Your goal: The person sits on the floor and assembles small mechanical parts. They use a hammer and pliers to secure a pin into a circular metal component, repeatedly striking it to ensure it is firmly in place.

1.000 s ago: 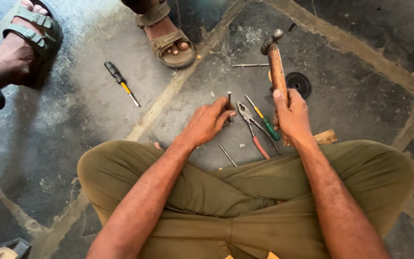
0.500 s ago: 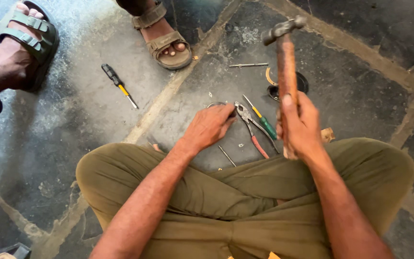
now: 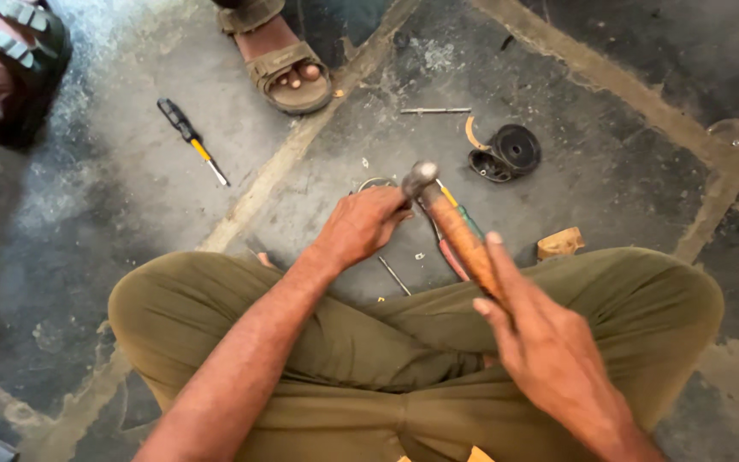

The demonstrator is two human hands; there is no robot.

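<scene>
Wooden-handled hammer with a small steel head [image 3: 459,231] sits low over the grey stone floor [image 3: 643,197], head right beside the left hand's fingertips, just in front of the crossed legs in olive trousers [image 3: 344,342]. The right hand [image 3: 549,351] grips the far end of the handle, fingers wrapped, forefinger lying along the wood; a grip that far back looks chosen for swing and aim. The left hand [image 3: 361,224] is curled tight, pinching something small against the floor; what it pins is hidden under the fingers, likely steadied for the blow. A thin metal ring [image 3: 374,182] peeks out behind that hand. Tools with red and green grips [image 3: 464,235] lie under the hammer, within easy reach. Further off: a black-and-yellow screwdriver [image 3: 192,141], a black round rubber part [image 3: 506,152], a thin metal rod [image 3: 435,110], a small wooden scrap [image 3: 559,243]. Another person's sandalled foot [image 3: 288,68] stands near. No packages, labels or signs show.
</scene>
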